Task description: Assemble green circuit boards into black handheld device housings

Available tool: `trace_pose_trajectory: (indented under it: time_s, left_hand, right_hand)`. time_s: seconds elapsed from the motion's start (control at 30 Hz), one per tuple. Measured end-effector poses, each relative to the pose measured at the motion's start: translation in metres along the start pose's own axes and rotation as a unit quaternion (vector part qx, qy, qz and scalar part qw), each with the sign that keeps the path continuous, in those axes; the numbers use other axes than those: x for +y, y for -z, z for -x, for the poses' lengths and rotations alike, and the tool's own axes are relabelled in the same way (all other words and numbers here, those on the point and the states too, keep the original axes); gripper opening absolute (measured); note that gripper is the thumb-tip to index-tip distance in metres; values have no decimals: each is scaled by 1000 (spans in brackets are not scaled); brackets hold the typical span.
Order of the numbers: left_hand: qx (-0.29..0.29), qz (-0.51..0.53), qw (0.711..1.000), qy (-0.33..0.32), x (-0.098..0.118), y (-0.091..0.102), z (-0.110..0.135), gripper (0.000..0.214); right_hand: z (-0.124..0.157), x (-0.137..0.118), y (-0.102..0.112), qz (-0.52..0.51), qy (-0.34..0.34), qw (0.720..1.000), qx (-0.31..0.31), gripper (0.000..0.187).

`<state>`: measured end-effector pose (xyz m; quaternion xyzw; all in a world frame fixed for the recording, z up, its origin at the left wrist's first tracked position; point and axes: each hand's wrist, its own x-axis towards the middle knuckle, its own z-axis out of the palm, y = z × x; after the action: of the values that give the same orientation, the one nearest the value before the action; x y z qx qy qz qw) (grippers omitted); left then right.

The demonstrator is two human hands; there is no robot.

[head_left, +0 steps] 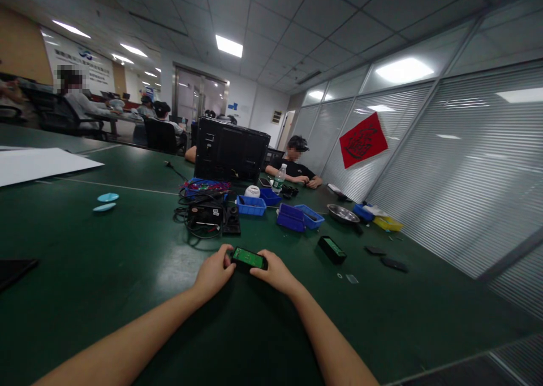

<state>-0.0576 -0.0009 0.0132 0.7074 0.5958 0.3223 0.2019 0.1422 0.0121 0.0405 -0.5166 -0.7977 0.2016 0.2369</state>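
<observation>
Both of my hands grip a small black case with a green circuit board (pixel 248 258) showing on top, resting on the green table (pixel 106 273). My left hand (pixel 214 273) holds its left end with curled fingers. My right hand (pixel 275 271) closes on its right end. A second black case with a green board (pixel 332 248) lies a little to the right, apart from my hands.
Beyond my hands sit a tangle of cables and a black device (pixel 206 216), several blue bins (pixel 251 204), a metal bowl (pixel 343 213), a yellow tray (pixel 388 223) and a large black box (pixel 231 150). A seated person (pixel 297 168) works at the far end. Small dark parts (pixel 393 264) lie on the right.
</observation>
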Motion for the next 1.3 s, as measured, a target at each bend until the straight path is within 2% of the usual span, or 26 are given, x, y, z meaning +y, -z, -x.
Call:
trace_pose_trajectory:
  time_s: [0.13,0.33,0.5,0.6,0.77,0.87,0.97,1.07,1.13,1.3]
  left_hand:
    - [6,15,999,-33,0,-1,0,44]
    - [1,10,999,-52,-1,-2,1,45]
    - [-8,9,999,-53,-2,-2,0,44]
    - [-11,9,999,-47,-2,-2,0,43]
    - [-13,11,999,-47,-2,-3,-1,42]
    - [-12,11,999,-44,-2,-3,-1,42]
    - [-11,7,999,-42,-2,-2,-1,42]
    - [-10,7,999,-48,-2,-2,-1,41]
    - [-14,7,999,-46,0,-1,0,41]
    - [-28,2,999,-28,4,2,1,41]
  right_hand:
    - [-3,1,-4,30,-58,997,37,33]
    - [-11,27,9,92,-152,978,105,41]
    - [-15,41,16,91,-168,975,115,43]
    - [-16,40,14,85,-176,973,123,34]
    - [-13,26,11,111,-91,975,171,17]
    - [-9,15,9,124,-35,980,150,19]
    - [-5,8,5,130,-10,986,107,32]
    - [-4,7,4,134,-33,987,81,52]
    - [-4,8,4,135,-63,987,65,59]
    - [-5,11,2,142,-112,982,48,44]
